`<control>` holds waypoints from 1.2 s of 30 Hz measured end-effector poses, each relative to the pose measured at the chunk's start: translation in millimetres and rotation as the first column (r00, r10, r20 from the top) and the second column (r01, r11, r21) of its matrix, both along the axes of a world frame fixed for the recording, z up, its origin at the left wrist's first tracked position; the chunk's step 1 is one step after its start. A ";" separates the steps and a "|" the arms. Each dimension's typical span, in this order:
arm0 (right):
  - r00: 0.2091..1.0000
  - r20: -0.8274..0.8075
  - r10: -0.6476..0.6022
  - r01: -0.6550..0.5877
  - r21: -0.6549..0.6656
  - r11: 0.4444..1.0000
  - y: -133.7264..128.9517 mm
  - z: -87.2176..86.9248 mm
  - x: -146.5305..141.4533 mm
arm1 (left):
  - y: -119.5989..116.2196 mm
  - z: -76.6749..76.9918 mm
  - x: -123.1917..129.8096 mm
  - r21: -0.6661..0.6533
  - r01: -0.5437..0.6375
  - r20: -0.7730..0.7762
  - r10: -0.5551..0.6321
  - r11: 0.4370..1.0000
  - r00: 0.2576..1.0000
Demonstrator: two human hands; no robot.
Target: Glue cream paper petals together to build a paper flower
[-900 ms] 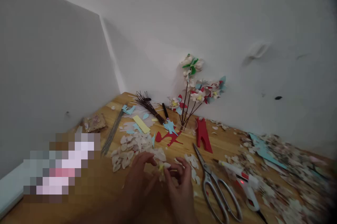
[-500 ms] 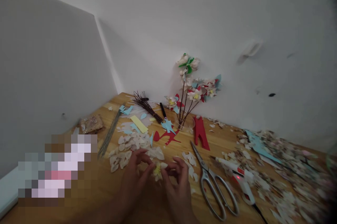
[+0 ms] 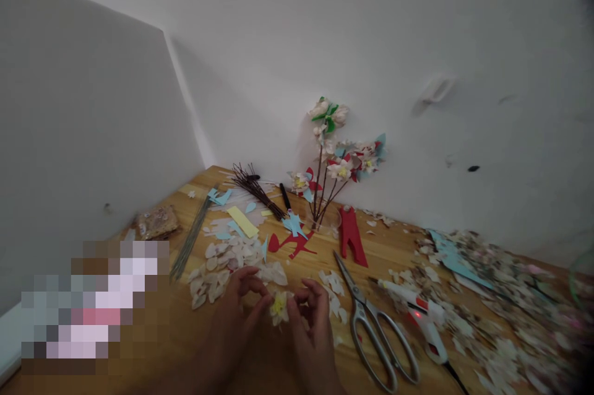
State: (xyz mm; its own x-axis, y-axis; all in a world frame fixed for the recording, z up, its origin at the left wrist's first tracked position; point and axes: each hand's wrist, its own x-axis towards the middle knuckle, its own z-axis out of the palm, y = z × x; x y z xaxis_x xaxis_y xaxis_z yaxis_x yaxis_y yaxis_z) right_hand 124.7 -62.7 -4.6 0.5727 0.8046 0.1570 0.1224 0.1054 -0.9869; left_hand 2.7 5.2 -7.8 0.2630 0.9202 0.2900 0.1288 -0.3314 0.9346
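Between my two hands is a small handmade flower (image 3: 279,308) with white petals and a yellow centre. My left hand (image 3: 241,314) pinches its left edge with thumb and forefinger. On the other side, my right hand (image 3: 313,324) grips it by the petals, its other fingers curled. Just beyond my left hand lies a pile of loose whitish petals (image 3: 236,252). Large scissors (image 3: 371,314) rest to the right of my right hand, blades pointing away. Farther right is a white glue gun (image 3: 424,314) with a lit red light.
Flowers on brown stems (image 3: 341,169) stand by the wall. Around them lie a bundle of twigs (image 3: 260,190), a red cut-out piece (image 3: 351,237), a yellow strip (image 3: 242,222) and thin wires (image 3: 192,234). Petal scraps (image 3: 505,314) cover the right side.
The yellow centre of the flower faces me a little more fully. Both hands stay on it with hardly any movement. The whole view has shifted slightly.
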 end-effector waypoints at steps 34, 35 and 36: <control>0.991 0.086 -0.104 0.107 -0.038 0.994 -2.8 13.1 17.1 | 0.2 4.3 -3.2 -0.051 0.001 0.065 0.003 0.999 0.998; 0.987 0.091 -0.133 0.137 -0.032 0.990 -3.9 16.8 24.0 | 0.1 5.0 -3.4 -0.052 -0.009 0.059 0.012 0.999 0.998; 0.982 0.095 -0.162 0.166 -0.033 0.986 -5.1 20.3 31.7 | 0.0 5.5 -3.6 -0.051 -0.013 0.053 0.015 0.999 0.998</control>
